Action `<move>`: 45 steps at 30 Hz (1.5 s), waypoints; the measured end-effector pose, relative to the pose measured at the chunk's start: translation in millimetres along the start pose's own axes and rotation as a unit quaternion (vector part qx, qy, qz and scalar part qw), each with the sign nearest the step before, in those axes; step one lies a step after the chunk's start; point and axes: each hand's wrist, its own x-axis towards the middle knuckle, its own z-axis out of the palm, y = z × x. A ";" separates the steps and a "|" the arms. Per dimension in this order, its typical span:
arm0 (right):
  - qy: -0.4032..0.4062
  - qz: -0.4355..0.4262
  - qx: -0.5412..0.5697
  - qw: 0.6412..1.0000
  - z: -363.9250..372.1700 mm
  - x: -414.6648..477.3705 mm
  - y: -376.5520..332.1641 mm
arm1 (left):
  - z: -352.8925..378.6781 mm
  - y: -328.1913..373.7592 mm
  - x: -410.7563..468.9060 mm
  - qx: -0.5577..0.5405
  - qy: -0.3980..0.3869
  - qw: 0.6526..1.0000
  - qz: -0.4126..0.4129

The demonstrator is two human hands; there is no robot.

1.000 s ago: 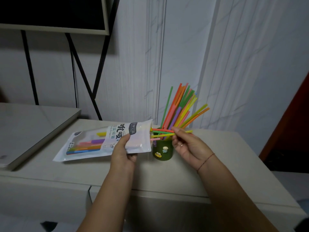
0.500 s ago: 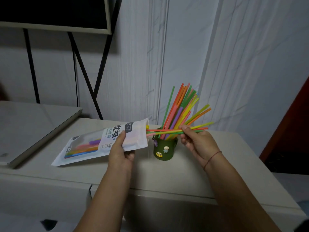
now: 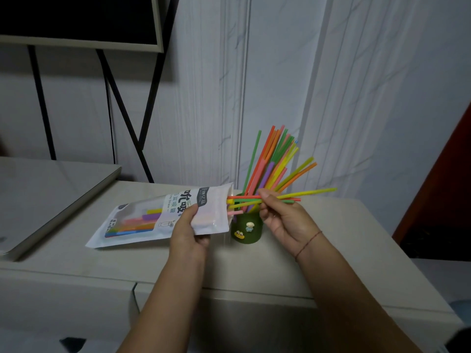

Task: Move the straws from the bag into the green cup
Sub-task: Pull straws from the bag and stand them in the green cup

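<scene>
A white plastic straw bag (image 3: 163, 216) with a clear window lies tilted above the cabinet top, mouth pointing right, and my left hand (image 3: 190, 231) grips its lower edge near the mouth. Coloured straws still show inside the window. My right hand (image 3: 281, 216) pinches a few straws (image 3: 309, 193), yellow, red and green, held almost level; their left ends are still at the bag's mouth. Behind them stands the green cup (image 3: 251, 234), decorated with small figures and holding several upright straws (image 3: 272, 161) that fan to the right.
The cup stands on a pale cabinet top (image 3: 331, 250) against a white panelled wall. A lower light slab (image 3: 46, 194) lies to the left. Black frame legs (image 3: 119, 108) and a dark board are at the back left. A dark red surface edges the right.
My right hand has drawn the few straws further right out of the bag. The bag's mouth has risen slightly in my left hand.
</scene>
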 end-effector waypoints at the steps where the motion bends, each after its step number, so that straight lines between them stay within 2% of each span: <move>1: -0.003 0.001 -0.006 1.000 3.4 -0.5 3.9 | 0.7 -1.5 -0.5 0.000 0.000 1.000 -0.003; 8: 0.005 -0.036 -0.062 0.997 14.0 1.5 20.4 | 1.2 -3.9 -1.5 0.002 0.004 1.000 -0.006; 11: 0.039 -0.072 -0.059 0.995 13.5 0.3 13.0 | -0.3 0.2 1.5 -0.003 0.014 1.000 0.002; 16: 0.096 -0.142 -0.119 0.978 -2.1 2.9 -7.0 | -5.4 10.5 8.9 -0.011 0.043 0.999 0.018; 24: 0.105 -0.164 -0.150 0.969 -13.5 -1.6 -21.2 | -7.5 14.6 9.2 -0.023 0.038 0.998 0.037; 33: 0.182 -0.267 -0.213 0.922 -22.8 -4.1 -42.1 | -9.6 11.0 10.4 0.007 0.080 0.996 0.044; 45: 0.234 -0.300 -0.232 0.895 -44.8 -2.8 -60.7 | -10.7 8.6 14.4 0.009 0.085 0.995 0.046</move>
